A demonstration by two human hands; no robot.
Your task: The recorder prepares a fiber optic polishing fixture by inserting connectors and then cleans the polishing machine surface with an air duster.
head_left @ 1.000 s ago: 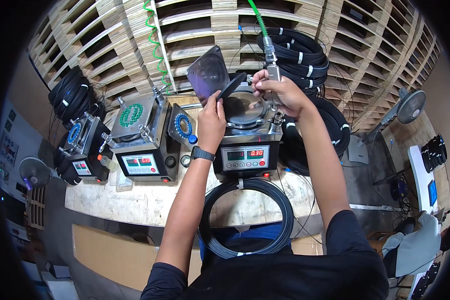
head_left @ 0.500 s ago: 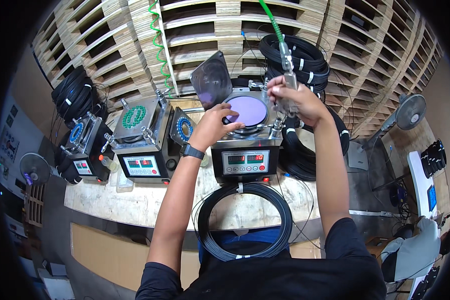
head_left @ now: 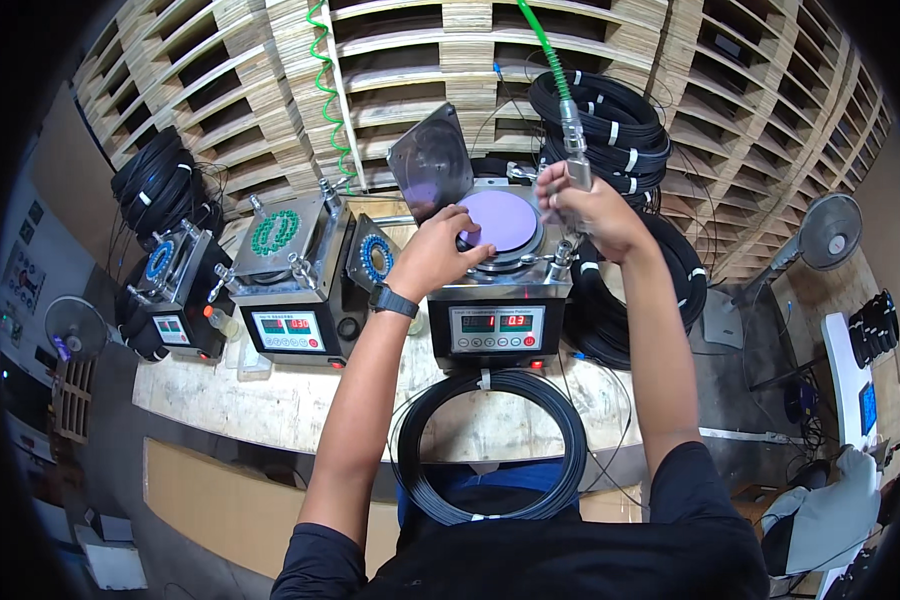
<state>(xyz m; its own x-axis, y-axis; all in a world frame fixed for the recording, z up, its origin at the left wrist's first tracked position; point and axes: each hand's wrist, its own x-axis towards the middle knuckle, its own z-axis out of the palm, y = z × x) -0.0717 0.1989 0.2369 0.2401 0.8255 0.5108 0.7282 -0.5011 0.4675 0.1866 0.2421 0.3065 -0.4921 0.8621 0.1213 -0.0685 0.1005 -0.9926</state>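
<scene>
A round purple polishing pad (head_left: pixel 505 220) sits on the turntable of a metal polishing machine (head_left: pixel 498 290) in front of me. My left hand (head_left: pixel 444 248), wearing a dark wristwatch, bends its thumb and fingers around the pad's left edge, gripping it. Above the pad's right side, my right hand (head_left: pixel 595 212) is closed around a metal air blow gun (head_left: pixel 579 170) that hangs from a green hose (head_left: pixel 545 45). Blur partly hides the fingers of the right hand. Behind the pad, the machine's square dark lid (head_left: pixel 430 160) stands tilted up.
Two similar machines stand to the left, one with a green-ringed fixture (head_left: pixel 275 232). A blue-ringed fixture (head_left: pixel 375 258) leans beside it. One black cable coil (head_left: pixel 410 440) lies at the table's front edge; further coils (head_left: pixel 610 130) are stacked behind right. Wooden pallets (head_left: pixel 390 70) rise behind.
The view has shifted slightly. My right hand and the air gun have moved a little left and down toward the pad. The left hand stays at the pad's edge.
</scene>
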